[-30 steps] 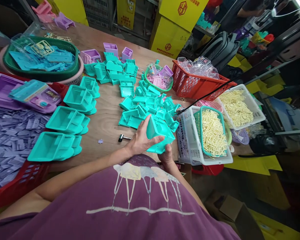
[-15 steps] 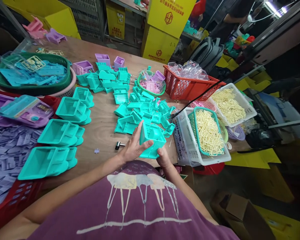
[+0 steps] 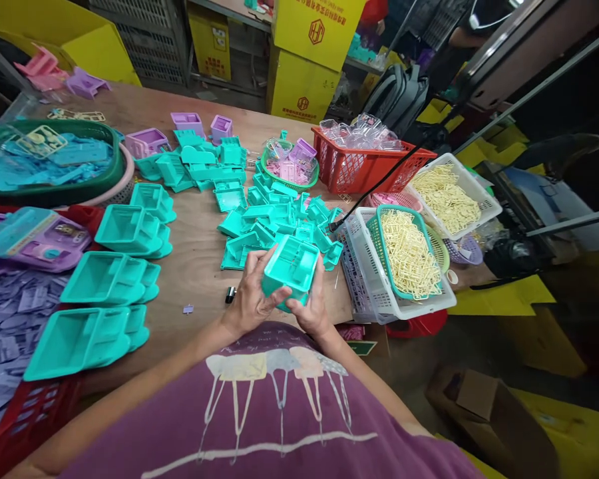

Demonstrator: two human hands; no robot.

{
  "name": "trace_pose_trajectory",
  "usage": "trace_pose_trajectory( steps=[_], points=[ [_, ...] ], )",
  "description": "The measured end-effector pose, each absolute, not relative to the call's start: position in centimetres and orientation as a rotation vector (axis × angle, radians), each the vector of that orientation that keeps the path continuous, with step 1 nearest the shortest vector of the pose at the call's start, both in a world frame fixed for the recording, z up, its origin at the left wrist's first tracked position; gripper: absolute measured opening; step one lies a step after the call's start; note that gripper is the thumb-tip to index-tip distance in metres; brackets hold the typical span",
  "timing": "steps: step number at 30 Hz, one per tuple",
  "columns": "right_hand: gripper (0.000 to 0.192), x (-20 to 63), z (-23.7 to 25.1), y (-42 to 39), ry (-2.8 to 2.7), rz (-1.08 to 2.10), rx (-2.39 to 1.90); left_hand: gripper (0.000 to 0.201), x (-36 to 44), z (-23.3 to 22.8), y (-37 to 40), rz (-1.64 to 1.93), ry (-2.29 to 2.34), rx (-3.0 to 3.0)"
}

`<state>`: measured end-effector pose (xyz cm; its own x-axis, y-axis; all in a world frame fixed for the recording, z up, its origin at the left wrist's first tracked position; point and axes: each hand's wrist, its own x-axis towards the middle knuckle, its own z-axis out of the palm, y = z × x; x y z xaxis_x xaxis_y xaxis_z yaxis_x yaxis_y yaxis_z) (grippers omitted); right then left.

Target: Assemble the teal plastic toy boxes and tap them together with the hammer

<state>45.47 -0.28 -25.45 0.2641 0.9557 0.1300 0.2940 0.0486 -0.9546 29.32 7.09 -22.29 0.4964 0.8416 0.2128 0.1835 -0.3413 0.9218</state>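
Both hands hold a single teal plastic housing just above the near edge of the wooden table, directly in front of the person's purple shirt. The left hand wraps the housing's left side, fingers curled along its wall and thumb pressed against its lower front. The right hand clasps the right side and underside, fingers closed on the wall and thumb meeting the lower front just beside the left thumb. The housing's open, ribbed face points up and away from the person. Just beyond it lies a loose heap of small teal parts. To the left, larger teal trays sit in nested stacks along the table, one stack behind another. A small black and silver tool lies on the wood just left of the left hand, and a tiny purple piece lies further left. To the right, a white basket holds a green basket filled with cream sprue parts; a second white basket of the same parts stands behind it. A red basket with clear bags stands beyond, and a red crate of purple flat pieces occupies the far left.
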Motion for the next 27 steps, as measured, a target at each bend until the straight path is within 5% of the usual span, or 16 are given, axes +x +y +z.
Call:
trace_pose_trajectory(
  steps=[6, 14, 19, 27],
  points=[
    [0.084, 44.9, -25.6, 0.2, -1.352, 0.672, -1.599, 0.121, 29.2, -22.9, 6.2, 0.889, 1.002, 1.842],
    [0.065, 47.0, -21.2, 1.7, -1.677, 0.433, -1.526, 0.073, 28.4, -22.8, 7.8, 0.667, 1.117, 1.942],
    [0.05, 45.8, -18.3, 3.7, -2.033, 0.589, -1.458, 0.059, 29.1, -22.2, 6.9, 0.452, 1.033, 1.921],
    [0.04, 44.7, -20.2, 3.2, -2.148, 0.495, -1.527, 0.044, 28.0, -23.2, 5.1, 0.384, 1.045, 1.979]
  ],
)
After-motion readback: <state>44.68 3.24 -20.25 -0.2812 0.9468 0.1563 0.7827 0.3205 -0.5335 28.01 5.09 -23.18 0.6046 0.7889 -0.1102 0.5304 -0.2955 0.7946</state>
